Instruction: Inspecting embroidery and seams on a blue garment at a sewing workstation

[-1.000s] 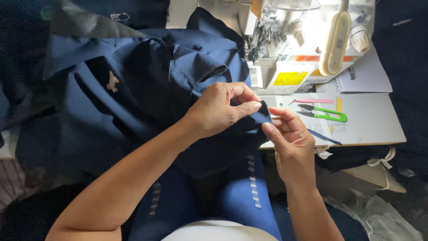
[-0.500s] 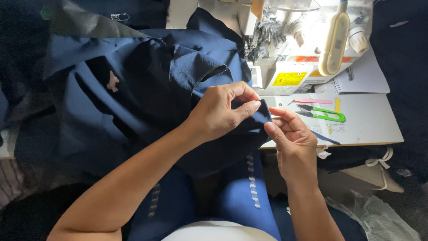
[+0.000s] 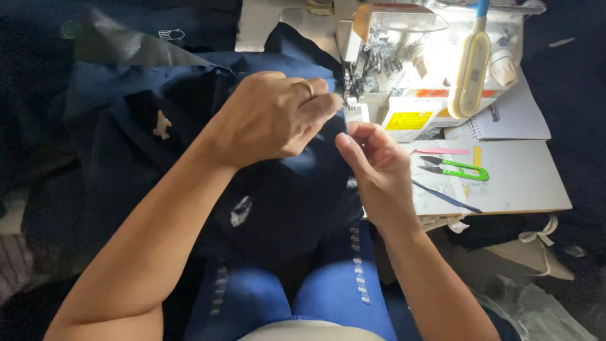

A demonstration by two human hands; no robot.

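A: What is seen at the left?

B: A dark blue cloth (image 3: 126,158) is spread over the lap and the table edge. A small pale tag (image 3: 162,125) is fixed on it.

A: How is the left hand (image 3: 268,120) placed?

B: It is held above the cloth, near the machine (image 3: 404,69). The fingers are drawn together, thumb against fingertips. Whether an edge of the cloth is pinched there cannot be told. A ring (image 3: 306,86) is worn on one finger.

A: And the right hand (image 3: 379,170)?

B: It is held just beside the left, at the cloth's right edge. The fingers are curled together; what is gripped, if anything, is hidden.

A: What is found further right?

B: Green snips (image 3: 457,169) are laid on the white table (image 3: 524,183), with a notebook (image 3: 514,117) behind them. A pale lamp (image 3: 470,72) is hung over the machine.
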